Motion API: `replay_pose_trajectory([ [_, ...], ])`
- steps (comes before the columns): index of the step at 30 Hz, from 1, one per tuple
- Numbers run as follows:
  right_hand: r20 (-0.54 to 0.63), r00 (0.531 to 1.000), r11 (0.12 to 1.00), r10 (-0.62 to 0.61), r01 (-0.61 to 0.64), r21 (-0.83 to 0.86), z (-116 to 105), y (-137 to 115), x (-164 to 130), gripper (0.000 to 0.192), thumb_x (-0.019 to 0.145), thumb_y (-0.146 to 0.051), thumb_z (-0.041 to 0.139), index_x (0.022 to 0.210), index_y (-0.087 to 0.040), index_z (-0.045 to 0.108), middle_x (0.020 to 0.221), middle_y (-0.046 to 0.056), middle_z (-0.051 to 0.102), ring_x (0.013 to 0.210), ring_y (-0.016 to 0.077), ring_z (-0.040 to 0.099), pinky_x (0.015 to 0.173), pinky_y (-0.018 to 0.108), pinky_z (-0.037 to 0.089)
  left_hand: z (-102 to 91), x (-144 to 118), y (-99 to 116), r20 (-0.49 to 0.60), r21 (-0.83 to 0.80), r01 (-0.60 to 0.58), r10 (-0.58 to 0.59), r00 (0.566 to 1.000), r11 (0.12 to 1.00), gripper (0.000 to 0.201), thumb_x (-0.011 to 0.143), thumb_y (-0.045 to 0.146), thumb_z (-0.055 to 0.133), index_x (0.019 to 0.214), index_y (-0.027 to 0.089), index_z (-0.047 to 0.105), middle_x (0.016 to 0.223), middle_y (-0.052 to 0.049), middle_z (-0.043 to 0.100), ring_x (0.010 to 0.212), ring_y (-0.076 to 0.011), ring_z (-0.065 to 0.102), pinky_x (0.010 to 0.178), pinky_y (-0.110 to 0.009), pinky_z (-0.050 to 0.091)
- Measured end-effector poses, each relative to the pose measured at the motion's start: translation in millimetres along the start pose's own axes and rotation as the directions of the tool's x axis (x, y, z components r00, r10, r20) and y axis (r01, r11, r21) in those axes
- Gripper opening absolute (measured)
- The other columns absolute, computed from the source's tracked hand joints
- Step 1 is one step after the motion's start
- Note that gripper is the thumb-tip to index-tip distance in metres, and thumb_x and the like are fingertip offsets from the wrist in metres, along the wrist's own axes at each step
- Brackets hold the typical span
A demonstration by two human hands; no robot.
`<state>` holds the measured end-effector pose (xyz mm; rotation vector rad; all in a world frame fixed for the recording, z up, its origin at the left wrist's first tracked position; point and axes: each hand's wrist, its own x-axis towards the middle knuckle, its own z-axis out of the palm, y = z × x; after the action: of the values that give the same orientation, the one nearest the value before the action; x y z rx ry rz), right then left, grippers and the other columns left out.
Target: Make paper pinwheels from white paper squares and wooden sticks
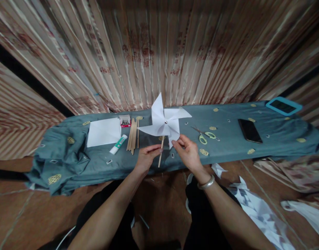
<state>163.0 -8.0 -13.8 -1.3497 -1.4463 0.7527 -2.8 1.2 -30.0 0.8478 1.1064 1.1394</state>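
Note:
A white paper pinwheel [159, 119] with a shiny pin [166, 122] at its centre is held up over the cloth-covered table. My left hand [147, 158] pinches the pinwheel's thin wooden stick [161, 158] just below the blades. With thumb and forefinger, my right hand [187, 151] grips the tip of the lower right paper blade. Left of the pinwheel lie a bundle of wooden sticks [132, 137], a green-and-white glue stick [118, 144], a small red open box [125, 121] and a stack of white paper [103, 132]. Scissors [204, 135] with green handles rest to the right.
A black phone [250, 131] and a blue-framed tablet [284, 106] lie on the right of the green cloth [227, 146]. Several folded white paper pieces [260, 211] are heaped on the floor at right. Curtains [159, 52] hang behind the table.

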Motion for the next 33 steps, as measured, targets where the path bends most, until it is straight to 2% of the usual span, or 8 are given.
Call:
replay_pose_trajectory([
  [2, 0.029, 1.000, 0.998, 0.009, -0.010, 0.063, 5, -1, -1, 0.019, 0.086, -0.039, 0.058, 0.083, -0.021, 0.059, 0.065, -0.003, 0.062, 0.060, 0.0124, 0.056, 0.061, 0.024, 0.042, 0.5, 0, -1, 0.001, -0.011, 0.007, -0.007, 1.000, 1.000, 0.033, 0.046, 0.033, 0.089, 0.074, 0.019, 0.078, 0.076, -0.005, 0.076, 0.073, -0.0181, 0.067, 0.083, -0.034, 0.051],
  [6, 0.085, 0.996, 0.992, 0.020, -0.030, 0.120, 9, -5, -4, 0.021, 0.085, -0.042, 0.061, 0.083, -0.020, 0.059, 0.069, -0.001, 0.068, 0.063, 0.0138, 0.061, 0.061, 0.024, 0.045, 1.6, 1, -2, 0.014, -0.036, 0.007, -0.007, 1.000, 0.999, 0.033, 0.046, 0.033, 0.088, 0.074, 0.019, 0.078, 0.075, -0.004, 0.076, 0.072, -0.0171, 0.066, 0.083, -0.033, 0.050],
  [12, 0.190, 0.979, 0.995, 0.074, -0.084, 0.045, 11, -5, -14, 0.029, 0.082, -0.047, 0.065, 0.088, -0.019, 0.068, 0.077, 0.003, 0.073, 0.070, 0.0168, 0.067, 0.065, 0.026, 0.050, 4.4, 3, 3, -0.014, -0.166, 0.040, -0.043, 0.999, 0.985, 0.037, 0.041, 0.032, 0.090, 0.073, 0.017, 0.078, 0.069, -0.004, 0.074, 0.066, -0.0136, 0.062, 0.075, -0.030, 0.049],
  [16, 0.282, 0.955, 0.995, 0.095, -0.087, -0.040, 21, 3, -23, 0.027, 0.082, -0.045, 0.065, 0.083, -0.019, 0.071, 0.073, 0.001, 0.071, 0.065, 0.0151, 0.064, 0.062, 0.025, 0.048, 7.3, 4, 7, -0.017, -0.247, 0.070, -0.076, 0.997, 0.967, 0.037, 0.040, 0.030, 0.090, 0.072, 0.016, 0.077, 0.067, -0.003, 0.072, 0.061, -0.0120, 0.059, 0.067, -0.027, 0.046],
  [22, 0.272, 0.957, 0.995, 0.101, -0.100, -0.015, 33, 11, -24, 0.031, 0.082, -0.049, 0.063, 0.077, -0.018, 0.068, 0.059, -0.003, 0.058, 0.054, 0.0105, 0.049, 0.051, 0.022, 0.039, 8.9, 8, 7, -0.005, -0.282, 0.076, -0.081, 0.997, 0.956, 0.034, 0.042, 0.028, 0.089, 0.071, 0.016, 0.076, 0.066, -0.002, 0.071, 0.060, -0.0112, 0.058, 0.063, -0.026, 0.044],
  [28, 0.206, 0.966, 0.975, 0.156, -0.185, 0.126, 39, 6, -16, 0.038, 0.078, -0.056, 0.065, 0.071, -0.019, 0.065, 0.060, -0.001, 0.062, 0.052, 0.0115, 0.051, 0.051, 0.024, 0.041, 6.2, 14, 4, -0.020, -0.290, 0.065, -0.074, 0.997, 0.955, 0.033, 0.043, 0.027, 0.089, 0.070, 0.015, 0.076, 0.069, -0.004, 0.072, 0.063, -0.0124, 0.059, 0.065, -0.027, 0.045],
  [33, 0.182, 0.968, 0.969, 0.174, -0.201, 0.144, 40, 6, -8, 0.039, 0.078, -0.056, 0.063, 0.065, -0.019, 0.064, 0.056, -0.001, 0.062, 0.047, 0.0104, 0.048, 0.048, 0.023, 0.038, 5.7, 16, 3, 0.010, -0.316, 0.067, -0.068, 0.998, 0.947, 0.037, 0.046, 0.028, 0.089, 0.078, 0.015, 0.076, 0.076, -0.005, 0.074, 0.070, -0.0134, 0.063, 0.070, -0.027, 0.047],
])
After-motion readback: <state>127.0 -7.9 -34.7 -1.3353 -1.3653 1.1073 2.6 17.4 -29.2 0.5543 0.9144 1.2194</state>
